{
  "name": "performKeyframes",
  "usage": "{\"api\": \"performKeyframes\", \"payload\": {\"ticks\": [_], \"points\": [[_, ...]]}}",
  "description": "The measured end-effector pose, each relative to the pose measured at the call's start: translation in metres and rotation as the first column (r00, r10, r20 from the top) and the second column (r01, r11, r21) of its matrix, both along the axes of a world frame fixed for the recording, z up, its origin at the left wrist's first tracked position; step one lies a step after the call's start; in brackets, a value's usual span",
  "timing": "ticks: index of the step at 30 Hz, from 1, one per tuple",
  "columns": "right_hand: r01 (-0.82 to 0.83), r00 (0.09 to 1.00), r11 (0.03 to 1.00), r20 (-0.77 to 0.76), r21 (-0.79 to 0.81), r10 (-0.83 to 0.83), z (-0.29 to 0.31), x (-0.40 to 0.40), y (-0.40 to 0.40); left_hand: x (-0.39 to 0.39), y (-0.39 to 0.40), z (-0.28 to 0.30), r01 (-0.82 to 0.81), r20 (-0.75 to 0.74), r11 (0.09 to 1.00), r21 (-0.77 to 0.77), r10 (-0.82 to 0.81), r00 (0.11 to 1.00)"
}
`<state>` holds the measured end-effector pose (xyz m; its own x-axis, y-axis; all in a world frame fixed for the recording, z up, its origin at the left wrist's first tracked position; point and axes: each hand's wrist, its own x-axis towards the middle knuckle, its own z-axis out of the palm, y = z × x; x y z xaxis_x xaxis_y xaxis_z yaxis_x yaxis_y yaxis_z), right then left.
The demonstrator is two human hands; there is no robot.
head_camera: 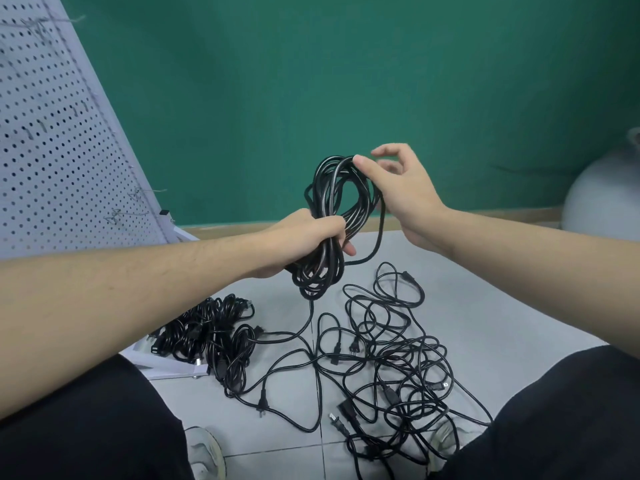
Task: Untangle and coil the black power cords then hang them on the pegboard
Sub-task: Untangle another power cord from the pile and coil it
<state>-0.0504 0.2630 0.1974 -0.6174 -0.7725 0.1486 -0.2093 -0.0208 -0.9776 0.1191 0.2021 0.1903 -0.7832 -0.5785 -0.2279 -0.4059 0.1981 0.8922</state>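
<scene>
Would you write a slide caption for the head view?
Left hand grips a black cord coil; right hand guides its top loop above tangled cords.

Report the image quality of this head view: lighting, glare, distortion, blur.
Head view: soft, even light with faint shadows; wide-angle bending curves the pegboard edge; slight sheen on the coil gripped by the left hand; right hand fingertips slightly blurred; tangled cords on the floor look sharp.
</scene>
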Motion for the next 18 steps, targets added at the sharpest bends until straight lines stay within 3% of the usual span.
{"api": "performKeyframes", "payload": {"ticks": [4, 9, 15, 18], "points": [[-0.158, 0.942, 0.986, 0.306, 0.049, 0.135, 0.002, 0.004, 0.004, -0.001, 0.000, -0.003, 0.043, -0.056, 0.999, 0.014, -0.042, 0.998], [-0.171, 0.900, 0.984, 0.397, -0.051, 0.177, 0.005, 0.009, 0.000, 0.002, -0.002, -0.008, 0.101, -0.068, 0.994, -0.034, -0.103, 0.992], [-0.213, 0.839, 0.960, 0.470, -0.183, 0.275, 0.008, 0.007, -0.009, 0.000, 0.008, 0.002, 0.170, -0.144, 0.967, 0.188, -0.144, 0.979], [-0.226, 0.826, 0.953, 0.479, -0.203, 0.298, 0.012, 0.008, -0.008, -0.003, 0.009, 0.004, 0.132, -0.156, 0.972, 0.195, -0.103, 0.982]]}}
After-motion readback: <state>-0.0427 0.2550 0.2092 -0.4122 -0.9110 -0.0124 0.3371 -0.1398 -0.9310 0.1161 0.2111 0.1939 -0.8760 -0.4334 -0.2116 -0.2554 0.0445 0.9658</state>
